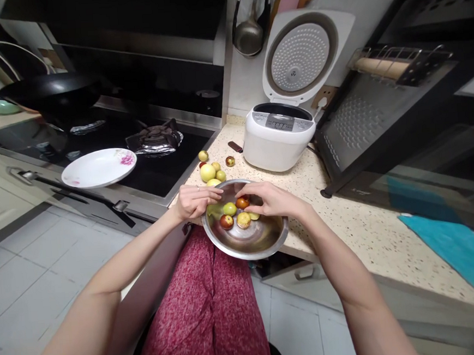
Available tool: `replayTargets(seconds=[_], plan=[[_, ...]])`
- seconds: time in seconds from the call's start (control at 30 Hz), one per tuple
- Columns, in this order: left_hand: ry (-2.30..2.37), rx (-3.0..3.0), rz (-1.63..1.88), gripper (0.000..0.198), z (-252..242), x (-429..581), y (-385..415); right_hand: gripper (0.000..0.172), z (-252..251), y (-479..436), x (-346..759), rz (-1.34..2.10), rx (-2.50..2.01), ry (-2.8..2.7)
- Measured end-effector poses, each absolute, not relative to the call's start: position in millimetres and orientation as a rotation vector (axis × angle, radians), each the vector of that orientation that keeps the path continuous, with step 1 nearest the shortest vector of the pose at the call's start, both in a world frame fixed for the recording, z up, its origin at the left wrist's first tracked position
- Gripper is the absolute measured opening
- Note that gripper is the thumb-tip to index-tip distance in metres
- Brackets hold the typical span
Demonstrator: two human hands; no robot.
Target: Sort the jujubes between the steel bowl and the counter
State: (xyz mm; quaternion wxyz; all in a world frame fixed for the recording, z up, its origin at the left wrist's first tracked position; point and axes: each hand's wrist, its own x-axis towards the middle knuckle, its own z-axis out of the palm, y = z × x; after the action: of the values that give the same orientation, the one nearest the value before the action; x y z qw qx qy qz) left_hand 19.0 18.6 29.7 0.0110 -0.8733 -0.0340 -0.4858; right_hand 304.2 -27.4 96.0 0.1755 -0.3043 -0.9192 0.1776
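A steel bowl [258, 241] sits at the counter's front edge, overhanging it, with several small green and red-brown fruits [234, 215] inside. My left hand [195, 199] rests on the bowl's left rim, fingers curled together toward the fruits; what it holds, if anything, I cannot make out. My right hand [269, 198] reaches into the bowl from the right, fingertips pinched on a reddish fruit [242, 202]. More loose fruits [209, 170] lie on the counter just behind the bowl.
An open white rice cooker [278, 136] stands behind the bowl. A white floral plate [99, 167] rests on the black gas stove [153, 151] to the left, with a wok [53, 93] beyond. A dish rack [379, 111] and blue cloth [456, 248] are at right.
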Motion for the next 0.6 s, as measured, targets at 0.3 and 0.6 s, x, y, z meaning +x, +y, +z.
replayTargets(seconds=[0.3, 0.6], plan=[[-0.085, -2.689, -1.462, 0.048, 33.8, 19.7, 16.8, 0.022, 98.6, -31.3, 297.2, 0.594, -0.866, -2.628], [-0.063, -2.668, -1.503, 0.043, 30.4, 20.2, 18.9, 0.017, 91.6, -24.5, 300.5, 0.596, -0.784, -2.578]])
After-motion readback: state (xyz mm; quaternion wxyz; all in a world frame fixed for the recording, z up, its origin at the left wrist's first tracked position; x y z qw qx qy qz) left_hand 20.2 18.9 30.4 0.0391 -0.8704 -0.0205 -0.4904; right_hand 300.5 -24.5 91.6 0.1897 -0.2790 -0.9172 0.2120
